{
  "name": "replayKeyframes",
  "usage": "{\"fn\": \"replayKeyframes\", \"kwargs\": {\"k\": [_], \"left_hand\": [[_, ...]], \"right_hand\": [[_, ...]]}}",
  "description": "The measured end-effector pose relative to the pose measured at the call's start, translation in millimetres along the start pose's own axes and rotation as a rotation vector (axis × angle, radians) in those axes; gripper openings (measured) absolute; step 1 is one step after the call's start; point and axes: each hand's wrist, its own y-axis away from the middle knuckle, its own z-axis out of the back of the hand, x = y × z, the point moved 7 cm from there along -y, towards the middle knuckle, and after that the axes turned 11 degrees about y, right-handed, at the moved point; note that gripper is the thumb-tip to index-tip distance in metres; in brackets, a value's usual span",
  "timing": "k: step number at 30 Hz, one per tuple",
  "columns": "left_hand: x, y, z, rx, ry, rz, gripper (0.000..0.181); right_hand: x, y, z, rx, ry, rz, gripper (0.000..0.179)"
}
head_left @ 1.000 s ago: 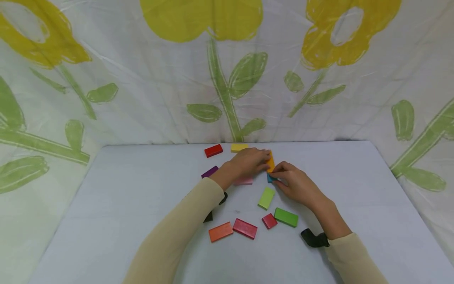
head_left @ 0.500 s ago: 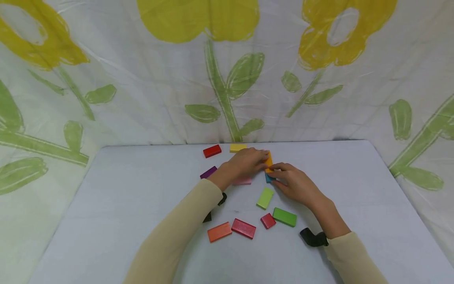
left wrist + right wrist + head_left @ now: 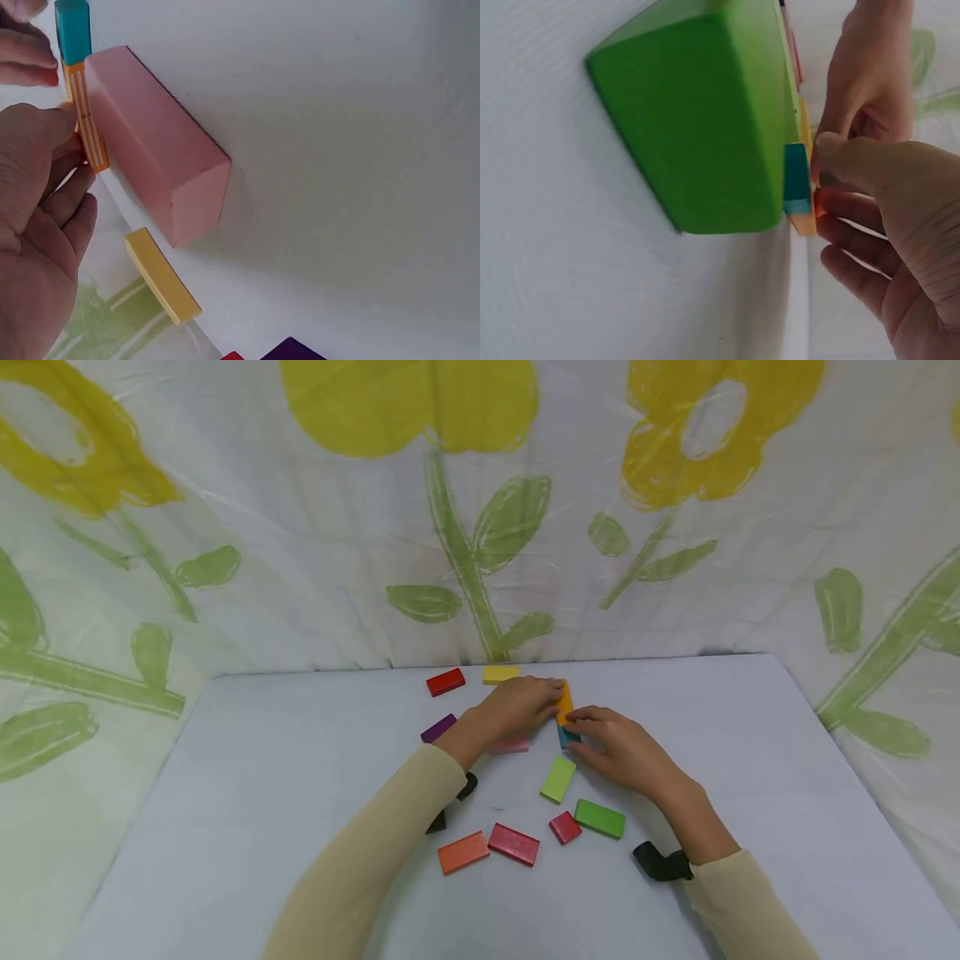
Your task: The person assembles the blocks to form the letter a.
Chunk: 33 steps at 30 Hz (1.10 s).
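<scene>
The left hand (image 3: pixel 517 705) pinches the orange block (image 3: pixel 565 703) between thumb and fingers, to its right; the teal block (image 3: pixel 567 737) adjoins the orange one's near end. Further right, the right hand (image 3: pixel 626 749) is loosely parted, fingertips beside both blocks, gripping neither. A white table (image 3: pixel 750 760) stands before a flower-patterned cloth (image 3: pixel 315 568).

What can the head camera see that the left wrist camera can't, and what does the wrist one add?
Only the head view shows the lime block, green block, small red block, crimson block, reddish-orange block, left sleeve and right sleeve.

Only the left wrist view shows pale stripes along one side of the orange block.

Both show that block, the teal block, pink block, yellow block, purple block, far red block, left hand and right hand.
</scene>
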Motion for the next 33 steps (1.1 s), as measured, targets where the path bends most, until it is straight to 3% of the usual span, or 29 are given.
{"fn": "replayKeyframes", "kwargs": {"k": [8, 15, 33], "left_hand": [[0.4, 1.2, 1.9, -0.024, 0.008, 0.013, 0.039], [1.4, 2.7, 0.7, -0.031, 0.009, 0.021, 0.044], [4.9, 2.1, -2.0, -0.04, 0.035, 0.038, 0.04]], "right_hand": [[-5.1, -8.2, 5.8, -0.012, -0.034, 0.017, 0.026], [-7.1, -11.6, -2.9, 0.034, -0.053, 0.022, 0.031], [-8.2, -12.7, -7.3, 0.047, -0.039, 0.024, 0.037]]}}
